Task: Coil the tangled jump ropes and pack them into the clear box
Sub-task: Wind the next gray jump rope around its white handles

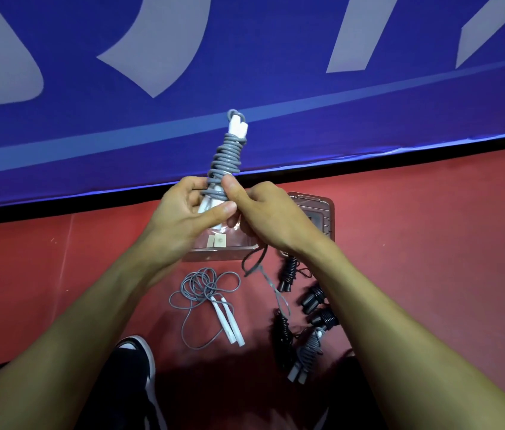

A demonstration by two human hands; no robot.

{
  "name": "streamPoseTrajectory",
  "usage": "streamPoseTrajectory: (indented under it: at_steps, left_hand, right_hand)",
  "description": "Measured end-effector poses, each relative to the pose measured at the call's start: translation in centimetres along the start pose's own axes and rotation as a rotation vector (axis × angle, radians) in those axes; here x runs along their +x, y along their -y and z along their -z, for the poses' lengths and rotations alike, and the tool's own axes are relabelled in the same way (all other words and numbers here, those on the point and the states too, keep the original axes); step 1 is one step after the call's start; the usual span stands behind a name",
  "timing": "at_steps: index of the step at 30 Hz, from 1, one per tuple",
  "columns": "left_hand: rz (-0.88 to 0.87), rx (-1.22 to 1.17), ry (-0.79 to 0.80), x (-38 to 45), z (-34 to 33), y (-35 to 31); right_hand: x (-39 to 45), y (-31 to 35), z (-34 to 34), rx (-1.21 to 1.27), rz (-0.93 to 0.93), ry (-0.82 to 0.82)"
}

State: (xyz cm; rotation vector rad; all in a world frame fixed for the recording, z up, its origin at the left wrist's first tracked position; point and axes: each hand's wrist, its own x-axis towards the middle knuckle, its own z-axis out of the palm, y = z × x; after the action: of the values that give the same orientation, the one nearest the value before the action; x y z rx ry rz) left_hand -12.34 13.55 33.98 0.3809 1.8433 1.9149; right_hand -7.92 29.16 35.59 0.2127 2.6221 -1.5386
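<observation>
- One clear box (322,212) lies on the red floor (431,259) just beyond the hands, with what looks like its lid (223,248) beside it (the two are hard to tell apart behind the wrists); rigid plastic, easy to steady by a rim.
- Two hands hold the grey rope bundle (225,156) upright over the box: the left hand (183,212) has thumb and fingers curled round the white handles at its base, and the right hand (263,212) pinches the lowest turns with its thumb. A dark cord hangs below the right hand.
- One loose grey rope (197,293) with two white handles lies tangled on the floor; the cord looks light, limp and somewhat springy, so the stiff handles are the place to hold, with the cord wound around them.
- About five wound bundles (313,324) lie in a row under the right forearm, mostly black and one grey; partly hidden, so the count is uncertain.
</observation>
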Motion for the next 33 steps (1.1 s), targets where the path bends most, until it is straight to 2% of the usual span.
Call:
streamPoseTrajectory:
  at_steps: [3, 7, 12, 18, 23, 26, 30, 33]
  left_hand:
    - [0.033, -0.013, 0.03, 0.0, 0.0, -0.1]
    - [0.031, 0.016, -0.011, 0.0, -0.2, 0.2]
    - [0.045, 0.062, -0.111, 0.2, 0.0, 0.4]
    - [0.01, 0.324, -0.131, 0.0, 0.1, 1.1]
    - [-0.091, 0.396, -0.13, 0.2, 0.1, 1.0]
    - [-0.068, 0.271, -0.112, 0.2, 0.0, 0.7]
    - [0.054, -0.087, -0.168, 0.0, -1.3, -0.3]
    - [0.04, -0.104, -0.205, 0.0, -1.6, -0.3]
  right_hand:
    - [0.0, -0.1, -0.1, 0.01, 0.005, -0.012]
    - [0.3, -0.2, -0.2, 0.036, -0.052, -0.015]
    - [0.6, -1.1, -0.1, 0.011, -0.014, 0.126]
    - [0.4, -1.2, -0.4, -0.271, -0.024, 0.121]
    - [0.0, -0.6, 0.1, -0.233, -0.059, 0.158]
    - [0.1, -0.4, 0.2, -0.175, -0.041, 0.12]
    - [-0.1, -0.1, -0.1, -0.033, -0.006, 0.112]
    - [-0.3, -0.1, -0.6, -0.129, 0.015, 0.112]
